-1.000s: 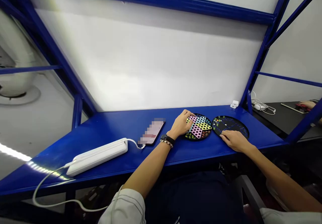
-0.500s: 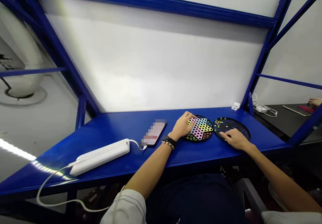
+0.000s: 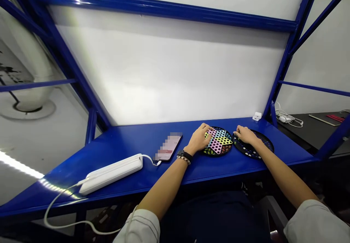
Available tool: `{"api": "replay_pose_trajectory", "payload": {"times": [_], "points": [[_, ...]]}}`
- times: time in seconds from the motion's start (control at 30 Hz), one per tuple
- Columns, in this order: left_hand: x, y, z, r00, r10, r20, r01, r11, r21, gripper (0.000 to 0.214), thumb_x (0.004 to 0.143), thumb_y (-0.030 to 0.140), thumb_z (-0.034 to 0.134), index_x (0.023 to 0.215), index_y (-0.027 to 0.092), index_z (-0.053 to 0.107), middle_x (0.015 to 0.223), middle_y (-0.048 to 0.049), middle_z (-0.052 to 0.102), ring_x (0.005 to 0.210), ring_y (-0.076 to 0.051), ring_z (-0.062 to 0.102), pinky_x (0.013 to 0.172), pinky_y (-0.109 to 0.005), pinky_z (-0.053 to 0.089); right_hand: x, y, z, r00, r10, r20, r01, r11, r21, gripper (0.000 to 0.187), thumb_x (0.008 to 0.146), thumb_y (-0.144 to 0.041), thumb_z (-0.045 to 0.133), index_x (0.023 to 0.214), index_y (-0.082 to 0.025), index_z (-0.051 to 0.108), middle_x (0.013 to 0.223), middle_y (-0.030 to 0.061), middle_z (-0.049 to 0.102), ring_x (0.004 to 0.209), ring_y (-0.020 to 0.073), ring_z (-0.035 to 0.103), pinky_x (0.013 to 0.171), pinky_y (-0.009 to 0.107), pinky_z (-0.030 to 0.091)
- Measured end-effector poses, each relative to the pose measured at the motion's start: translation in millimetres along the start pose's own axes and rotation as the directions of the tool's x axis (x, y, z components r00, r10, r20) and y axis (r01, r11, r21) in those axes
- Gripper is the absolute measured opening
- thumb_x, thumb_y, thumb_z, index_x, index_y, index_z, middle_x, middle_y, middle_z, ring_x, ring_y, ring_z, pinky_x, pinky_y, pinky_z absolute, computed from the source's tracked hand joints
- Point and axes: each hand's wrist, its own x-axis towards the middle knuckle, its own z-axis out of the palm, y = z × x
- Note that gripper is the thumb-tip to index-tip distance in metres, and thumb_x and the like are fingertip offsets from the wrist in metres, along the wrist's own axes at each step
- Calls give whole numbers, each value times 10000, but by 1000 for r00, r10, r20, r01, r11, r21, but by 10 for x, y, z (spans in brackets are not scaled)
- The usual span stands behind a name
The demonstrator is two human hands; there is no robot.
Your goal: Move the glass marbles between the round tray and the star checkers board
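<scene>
A round Chinese checkers board (image 3: 218,141) lies on the blue desk, with a pink, yellow and light blue star full of holes and coloured pieces around its rim. My left hand (image 3: 200,138) rests over its left edge, thumb and index finger apart on the star. Just right of the board is a black round tray (image 3: 258,155) with small pieces in it. My right hand (image 3: 245,135) is over the tray's far left part, fingertips drawn together at the small pieces. Whatever sits between those fingertips is too small and covered to see.
A phone (image 3: 171,148) on a white cable lies left of the board, near a long white power strip (image 3: 112,173). A small white case (image 3: 257,116) stands at the back right. Blue frame bars (image 3: 273,86) border the desk.
My right hand has moved from the tray's near side to its far left part, and its fingers have come together. My left hand stays on the board. The view has shifted slightly.
</scene>
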Motion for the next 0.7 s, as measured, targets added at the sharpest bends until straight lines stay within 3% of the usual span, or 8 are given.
{"api": "replay_pose_trajectory", "payload": {"times": [0.3,0.47,0.7], "points": [[10,2,2,1000,0,-10,0,1000,7,229,911,215,526,1095,218,662,1126,-74,630,1007,-225,651,913,-399,561,-33,-107,-22,996,-35,81,38,999,-38,217,1021,-370,531,972,-170,600,969,154,694,924,265,667,783,328,419],[15,9,-11,1000,3,-10,-3,1000,-13,227,895,206,532,1080,214,663,1122,-87,640,1007,-242,655,893,-425,567,51,-123,-4,991,-34,130,38,999,-23,147,964,-315,606,977,-169,614,991,180,705,937,312,691,810,379,445],[30,-13,-44,997,-50,-65,52,998,19,201,920,218,514,1064,222,654,1130,-64,639,1001,-214,650,909,-385,555,165,22,-35,986,-77,148,68,996,64,193,953,-331,583,812,-199,576,850,80,688,813,217,648,732,308,433]]}}
